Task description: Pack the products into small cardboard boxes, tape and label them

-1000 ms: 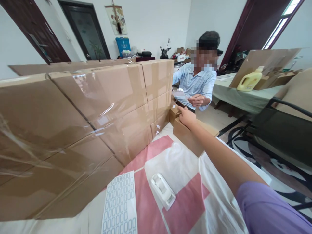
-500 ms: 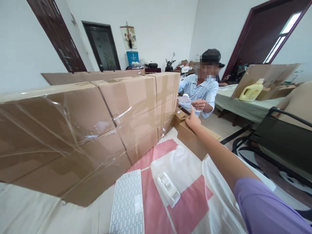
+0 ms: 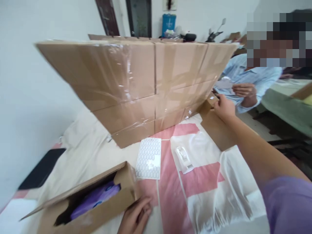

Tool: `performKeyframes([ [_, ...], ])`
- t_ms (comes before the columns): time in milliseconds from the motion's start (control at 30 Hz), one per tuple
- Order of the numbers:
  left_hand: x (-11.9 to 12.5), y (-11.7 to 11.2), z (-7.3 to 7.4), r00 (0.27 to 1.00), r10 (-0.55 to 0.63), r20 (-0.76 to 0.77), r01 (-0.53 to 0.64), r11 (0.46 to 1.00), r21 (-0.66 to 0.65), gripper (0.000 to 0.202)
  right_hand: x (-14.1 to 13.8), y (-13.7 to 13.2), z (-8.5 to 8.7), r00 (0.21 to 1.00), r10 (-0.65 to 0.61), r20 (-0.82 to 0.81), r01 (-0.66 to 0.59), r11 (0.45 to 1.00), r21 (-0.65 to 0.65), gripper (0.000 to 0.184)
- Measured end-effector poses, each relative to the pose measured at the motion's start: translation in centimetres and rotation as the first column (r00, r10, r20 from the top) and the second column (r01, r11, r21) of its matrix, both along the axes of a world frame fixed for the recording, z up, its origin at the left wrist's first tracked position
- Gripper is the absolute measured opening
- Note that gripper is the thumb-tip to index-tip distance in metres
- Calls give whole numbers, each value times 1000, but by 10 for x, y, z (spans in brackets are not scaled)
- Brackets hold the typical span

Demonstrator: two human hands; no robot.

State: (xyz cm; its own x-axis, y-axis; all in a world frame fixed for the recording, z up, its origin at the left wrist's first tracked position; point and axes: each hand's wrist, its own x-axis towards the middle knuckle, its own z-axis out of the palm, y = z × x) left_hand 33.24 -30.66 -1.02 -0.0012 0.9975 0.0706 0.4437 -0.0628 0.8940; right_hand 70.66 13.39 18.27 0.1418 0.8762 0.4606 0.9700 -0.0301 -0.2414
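Note:
My right hand (image 3: pixel 225 106) reaches out to the far right, its fingers bent over the edge of a brown cardboard box (image 3: pixel 219 131). At the bottom, my left hand (image 3: pixel 136 214) lies with curled fingers beside the near corner of an open cardboard box (image 3: pixel 109 208). Whether those fingers hold anything is hidden. Inside the open box sits a purple package (image 3: pixel 95 200). A sheet of labels (image 3: pixel 149 157) and a white tape dispenser (image 3: pixel 184 159) lie between my hands on the pink and white cloth (image 3: pixel 168 188).
A wall of stacked, taped cartons (image 3: pixel 156 87) stands behind the sheet. Beyond my right hand, a co-worker (image 3: pixel 255 78) in a light blue shirt holds a pale piece of paper or card (image 3: pixel 224 84). A dark flat object (image 3: pixel 42 167) lies at left.
The view has swung left and down, bringing the open box and my left hand into sight. My right index finger, stretched out before, is now bent at the box edge.

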Motion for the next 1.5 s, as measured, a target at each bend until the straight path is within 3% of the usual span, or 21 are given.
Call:
performKeyframes([
  [67,-2,1,2,998,0,-56,4,997,78,24,-43,-22,11,968,231,-99,-215,964,155,42],
  [100,-2,0,5,996,27,-87,-18,994,107,23,-71,-42,14,906,389,-170,-340,904,258,39],
  [133,-2,-1,8,993,47,-112,-32,990,137,22,-103,-70,14,798,554,-239,-453,811,369,36],
  [200,2,-4,16,986,66,-152,-34,979,203,23,-169,-141,6,433,839,-331,-725,542,425,36],
  [267,7,-9,27,982,72,-176,-18,956,291,22,-228,-217,-13,90,904,-418,-914,242,326,45],
  [300,9,-11,33,980,75,-183,-9,941,339,22,-253,-249,-25,-17,875,-484,-957,127,262,54],
  [333,10,-15,40,980,71,-187,7,922,387,20,-272,-275,-39,-80,833,-547,-975,48,215,59],
  [367,10,-19,47,979,61,-192,29,901,433,19,-287,-294,-52,-132,785,-606,-974,12,227,60],
  [433,3,-30,63,975,35,-221,81,866,494,17,-304,-311,-75,-194,673,-714,-954,39,297,57],
  [500,-14,-41,81,965,13,-261,132,839,528,20,-308,-311,-89,-238,595,-768,-932,81,353,57],
  [567,-37,-49,100,959,48,-281,114,839,532,23,-306,-305,-97,-276,584,-764,-922,63,381,56],
  [633,-60,-50,118,953,185,-241,-41,863,504,25,-304,-301,-105,-329,619,-714,-896,34,443,45],
  [733,-86,-34,142,897,434,-83,-389,864,320,28,-308,-302,-117,-373,699,-610,-821,57,568,31],
  [767,-92,-26,148,884,466,-39,-448,868,216,30,-311,-304,-121,-364,724,-586,-806,70,587,30],
  [833,-100,-8,158,895,447,6,-447,894,13,39,-315,-306,-127,-333,776,-536,-793,76,604,29],
  [900,-105,6,162,923,386,9,-382,916,-125,47,-319,-308,-132,-304,822,-482,-790,65,609,29],
  [1000,-109,18,160,942,335,-21,-332,924,-190,55,-320,-307,-135,-273,857,-437,-796,53,603,32],
  [1167,-106,18,155,941,258,-218,-296,940,-167,60,-319,-303,-136,-266,867,-421,-815,31,579,34],
  [1367,-110,20,161,834,251,-492,-315,948,-51,73,-318,-302,-136,-273,871,-409,-807,25,590,30],
  [1500,-113,31,164,805,213,-553,-303,950,-75,60,-319,-305,-131,-257,880,-398,-818,21,574,29],
])
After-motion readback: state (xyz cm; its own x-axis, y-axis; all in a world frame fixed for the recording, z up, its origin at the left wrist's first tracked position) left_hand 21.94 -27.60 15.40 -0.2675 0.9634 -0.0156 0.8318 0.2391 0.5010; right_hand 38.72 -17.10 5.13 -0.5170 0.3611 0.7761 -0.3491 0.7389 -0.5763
